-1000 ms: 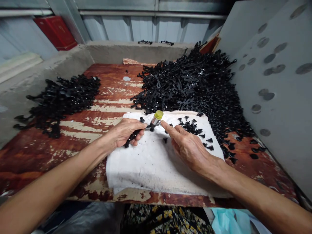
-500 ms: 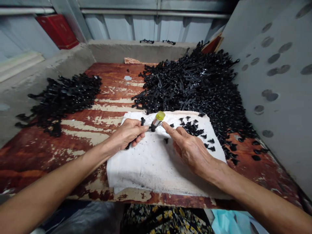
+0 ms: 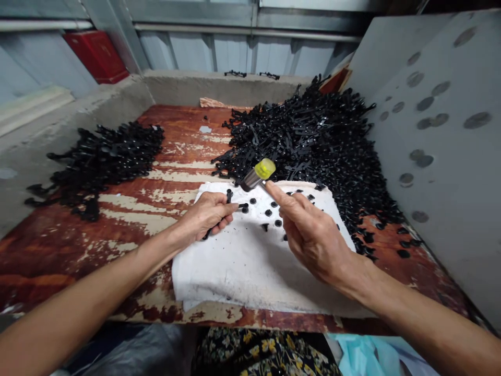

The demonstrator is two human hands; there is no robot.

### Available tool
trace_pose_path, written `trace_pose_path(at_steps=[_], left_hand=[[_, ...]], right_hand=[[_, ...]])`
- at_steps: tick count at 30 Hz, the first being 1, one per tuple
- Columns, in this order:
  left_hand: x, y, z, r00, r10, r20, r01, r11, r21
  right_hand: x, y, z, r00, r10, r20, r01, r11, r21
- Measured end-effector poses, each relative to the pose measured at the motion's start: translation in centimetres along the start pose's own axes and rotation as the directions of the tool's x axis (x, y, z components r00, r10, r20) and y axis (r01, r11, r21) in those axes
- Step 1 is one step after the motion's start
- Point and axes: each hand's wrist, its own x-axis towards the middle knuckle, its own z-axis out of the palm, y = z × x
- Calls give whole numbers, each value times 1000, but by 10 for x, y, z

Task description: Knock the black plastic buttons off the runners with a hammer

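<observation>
Protruding from the left grip is a black part.

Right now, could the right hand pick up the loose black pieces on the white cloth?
Probably not without freeing its grip: the right hand holds the hammer. Otherwise the way looks free; several loose black pieces lie close by on the white cloth.

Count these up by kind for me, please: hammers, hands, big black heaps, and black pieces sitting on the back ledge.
Hammer: 1
Left hand and right hand: 2
Left black heap and right black heap: 2
Black pieces on the back ledge: 2
Total: 7
</observation>
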Motion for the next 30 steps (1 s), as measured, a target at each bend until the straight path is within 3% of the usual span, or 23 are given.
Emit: trace_pose_path(at_steps=[4,8,12,16,20,23,25,27,30], left_hand=[[-1,1,1,1000,5,-18,-4,1000,18],[-3,2,0,1000,8,4,-8,1000,21],[-3,2,0,1000,23,-11,-23,999,26],[-4,2,1,1000,12,-5,-11,1000,17],[-4,2,1,1000,19,-9,-19,1000,21],[-1,1,1,1000,13,1,-13,1000,12],[0,2,0,1000,-22,2,22,1000,-11],[0,6,-3,996,-82,14,83,992,-94],[-6,15,-6,993,-119,25,121,930,-346]], right_hand=[[0,-4,-1,977,29,212,-6,995,-104],[-2,-6,-2,999,10,35,-8,999,-49],[-2,-3,-1,979,29,204,-2,991,-132],[-2,-1,1,997,30,67,-24,995,-94],[-3,-3,3,982,24,188,0,992,-129],[-3,-3,4,993,54,102,-44,994,-103],[-2,-3,5,988,63,139,-51,995,-90],[1,-3,5,978,51,203,-50,999,-7],[7,-9,2,984,151,97,-176,925,337]])
